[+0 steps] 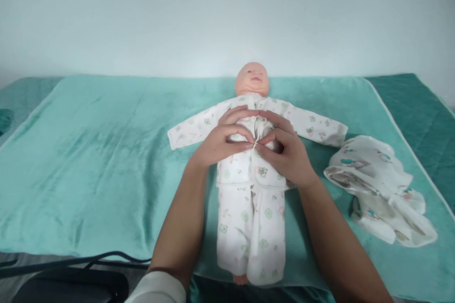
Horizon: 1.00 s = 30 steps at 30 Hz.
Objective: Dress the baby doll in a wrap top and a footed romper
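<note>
Fabric at the middle of the doll's (251, 78) chest was what both of my hands had hold of. My left hand (222, 139) and my right hand (287, 154) were curled nearly closed, thumb and forefinger of each pinching the front edges of the white printed top (239, 173), with the fingertips meeting at the opening. The doll lay on its back on a teal blanket (88, 151), head away from me and sleeves spread out to both sides, with matching trousers (234, 227) on its legs running down toward me. A crumpled heap of similar printed clothes (380, 189) sat on the blanket to my right, apart from the doll, and a black cable (88, 259) ran along the near edge at my left. The risk, as I judged it, was in the grip. The pinch was small and the cloth thin, so one edge could slip from between my fingers and the front fall open, or the two edges could end up out of line and pucker. Pulling too hard could also drag the light doll askew on the smooth blanket.
</note>
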Each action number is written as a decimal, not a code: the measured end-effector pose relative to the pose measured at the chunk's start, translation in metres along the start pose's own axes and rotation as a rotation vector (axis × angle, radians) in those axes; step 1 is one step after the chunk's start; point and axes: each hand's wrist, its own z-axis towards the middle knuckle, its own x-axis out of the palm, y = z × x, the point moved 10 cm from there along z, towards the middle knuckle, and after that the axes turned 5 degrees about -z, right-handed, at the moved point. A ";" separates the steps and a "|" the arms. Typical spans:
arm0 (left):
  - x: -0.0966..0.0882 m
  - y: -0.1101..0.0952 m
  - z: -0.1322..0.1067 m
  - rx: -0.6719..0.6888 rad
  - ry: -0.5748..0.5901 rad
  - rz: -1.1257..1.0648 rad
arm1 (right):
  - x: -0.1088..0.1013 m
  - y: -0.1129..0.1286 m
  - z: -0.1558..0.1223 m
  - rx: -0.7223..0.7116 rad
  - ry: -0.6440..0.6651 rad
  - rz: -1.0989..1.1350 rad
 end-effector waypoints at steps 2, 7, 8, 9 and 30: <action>0.000 0.000 0.000 -0.005 -0.003 0.027 | 0.000 -0.002 0.000 0.011 -0.001 0.010; 0.002 -0.003 0.002 0.027 0.006 0.085 | -0.002 -0.002 0.000 -0.018 0.012 0.045; 0.002 -0.004 0.002 0.032 0.008 0.090 | -0.002 -0.002 0.001 -0.022 0.017 0.048; 0.002 -0.004 0.002 0.033 0.009 0.095 | -0.003 -0.002 0.001 -0.022 0.021 0.050; -0.001 -0.002 0.001 0.018 -0.057 -0.003 | -0.001 -0.010 -0.001 0.085 -0.037 0.142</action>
